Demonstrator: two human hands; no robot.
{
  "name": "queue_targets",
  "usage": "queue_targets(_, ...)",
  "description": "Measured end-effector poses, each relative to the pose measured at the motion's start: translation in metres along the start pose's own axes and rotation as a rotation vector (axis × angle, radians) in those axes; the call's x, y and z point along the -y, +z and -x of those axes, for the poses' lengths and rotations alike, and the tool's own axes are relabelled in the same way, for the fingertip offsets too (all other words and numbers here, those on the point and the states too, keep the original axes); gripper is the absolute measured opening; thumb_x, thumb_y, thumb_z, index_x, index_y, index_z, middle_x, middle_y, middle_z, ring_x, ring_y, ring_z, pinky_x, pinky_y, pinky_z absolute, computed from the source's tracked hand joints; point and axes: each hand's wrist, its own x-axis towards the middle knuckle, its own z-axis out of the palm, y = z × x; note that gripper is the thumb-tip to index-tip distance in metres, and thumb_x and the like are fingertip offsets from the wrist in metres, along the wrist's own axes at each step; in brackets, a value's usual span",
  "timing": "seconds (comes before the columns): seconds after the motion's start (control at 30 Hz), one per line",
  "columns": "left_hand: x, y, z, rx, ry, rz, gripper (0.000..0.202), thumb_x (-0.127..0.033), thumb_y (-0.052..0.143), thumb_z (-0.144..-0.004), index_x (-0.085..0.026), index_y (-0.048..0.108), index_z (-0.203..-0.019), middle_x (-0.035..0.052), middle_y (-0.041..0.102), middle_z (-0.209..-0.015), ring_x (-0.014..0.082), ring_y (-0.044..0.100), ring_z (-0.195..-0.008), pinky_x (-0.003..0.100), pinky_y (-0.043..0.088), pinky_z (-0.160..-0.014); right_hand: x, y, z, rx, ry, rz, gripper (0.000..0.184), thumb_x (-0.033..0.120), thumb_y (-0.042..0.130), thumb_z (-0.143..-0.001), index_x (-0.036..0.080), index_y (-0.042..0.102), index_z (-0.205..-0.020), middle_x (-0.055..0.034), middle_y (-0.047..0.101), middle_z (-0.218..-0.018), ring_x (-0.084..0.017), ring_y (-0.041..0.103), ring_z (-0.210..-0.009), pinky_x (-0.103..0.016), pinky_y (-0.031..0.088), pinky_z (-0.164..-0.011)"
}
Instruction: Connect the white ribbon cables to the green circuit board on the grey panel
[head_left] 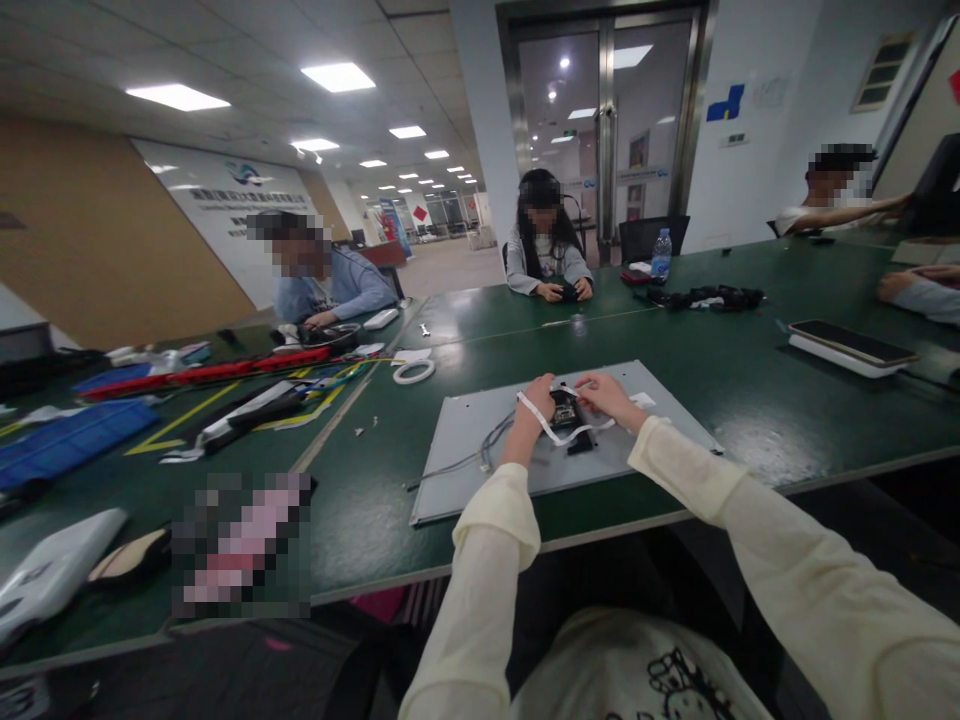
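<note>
A grey panel (450, 450) lies on the table in front of me. On its middle rests a black device with exposed circuitry (568, 412), partly covered by my hands. A narrow white strip (559, 438) hangs in a loop across the device, and a stretch of it spans the gap between my fingers. My left hand (537, 405) is closed over the device's left side, its fingertips around the strip. From the right, my right hand (606, 395) pinches the strip near the device's top edge. Grey cables (491, 440) trail left over the panel.
A white tape roll (414, 371) and a small wrench (425, 330) lie left of the panel. Blue trays (75, 440) and a white device (60, 570) occupy the far left. A phone (851, 341) rests on the right. Several people sit around the table.
</note>
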Motion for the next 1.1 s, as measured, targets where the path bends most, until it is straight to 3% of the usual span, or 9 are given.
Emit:
queue_targets(0.2, -0.002, -0.002, 0.000, 0.039, -0.031, -0.016, 0.047, 0.003, 0.042, -0.076, -0.012, 0.060, -0.117, 0.0156, 0.065, -0.119, 0.0246, 0.060, -0.113, 0.038, 0.044, -0.101, -0.002, -0.003, 0.002, -0.019, -0.059, 0.174, 0.011, 0.009, 0.061, -0.075, 0.015, 0.064, -0.083, 0.0011, 0.063, -0.057, -0.009, 0.058, -0.050, -0.014, 0.035, -0.039)
queue_targets(0.3, -0.001, -0.001, -0.001, 0.021, -0.033, 0.004, 0.046, 0.003, 0.043, -0.075, -0.016, 0.062, -0.113, 0.0134, 0.067, -0.115, 0.0246, 0.062, -0.110, 0.039, 0.046, -0.099, 0.000, -0.004, 0.004, -0.025, -0.081, 0.199, 0.010, 0.010, 0.060, -0.075, 0.016, 0.064, -0.083, 0.0004, 0.064, -0.058, -0.010, 0.059, -0.051, -0.014, 0.034, -0.039)
queue_targets(0.4, -0.001, 0.001, 0.000, -0.018, -0.027, 0.043, 0.052, 0.004, 0.043, -0.073, -0.019, 0.060, -0.116, 0.0117, 0.067, -0.116, 0.0235, 0.060, -0.112, 0.040, 0.046, -0.101, 0.004, -0.003, 0.004, -0.031, -0.109, 0.079, 0.009, 0.015, 0.059, -0.078, 0.016, 0.063, -0.087, -0.0015, 0.067, -0.066, -0.011, 0.064, -0.060, -0.015, 0.040, -0.043)
queue_targets(0.6, -0.001, 0.001, 0.002, -0.057, -0.029, 0.040, 0.060, 0.004, 0.044, -0.072, -0.013, 0.050, -0.130, 0.0170, 0.054, -0.134, 0.0254, 0.050, -0.127, 0.042, 0.040, -0.108, 0.005, 0.002, 0.001, -0.008, -0.101, -0.153, 0.012, 0.023, 0.062, -0.077, 0.017, 0.061, -0.088, -0.0006, 0.065, -0.069, -0.011, 0.063, -0.063, -0.018, 0.048, -0.052)
queue_targets(1.1, 0.001, 0.004, 0.002, -0.079, -0.049, 0.009, 0.061, 0.001, 0.045, -0.074, -0.009, 0.043, -0.135, 0.0199, 0.046, -0.139, 0.0266, 0.044, -0.133, 0.039, 0.037, -0.111, 0.005, 0.009, -0.002, 0.038, -0.168, -0.216, 0.026, 0.034, 0.066, -0.073, 0.018, 0.060, -0.093, -0.0014, 0.066, -0.073, -0.014, 0.065, -0.070, -0.022, 0.052, -0.061)
